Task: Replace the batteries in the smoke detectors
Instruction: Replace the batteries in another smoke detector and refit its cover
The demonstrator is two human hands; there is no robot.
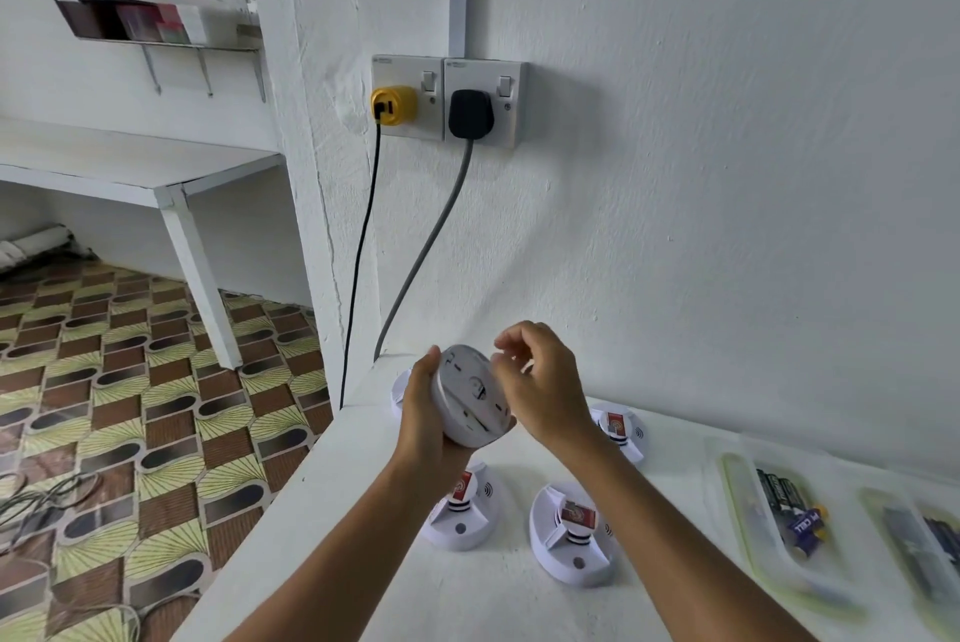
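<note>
nearest you, three smoke detectors [571, 532] sit on the white counter [322, 511] w/ a tray of aa batteries [792, 511] to the right. your left hand [426, 418] grips the held detector [470, 394] round its rim, back facing you, above the counter. your right hand [540, 381] hovers at its edge, fingers loosely curled, holding nothing. probably the back cover's next: keep the left grip firm and twist w/o forcing. wall sockets [449, 98] beyond.

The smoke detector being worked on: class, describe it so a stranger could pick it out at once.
Start at the white counter below the wall sockets. Several smoke detectors lie on it, but this smoke detector is lifted above its corner, gripped by the left hand. Unlike the others, it shows its plain back, with no red label.
</note>
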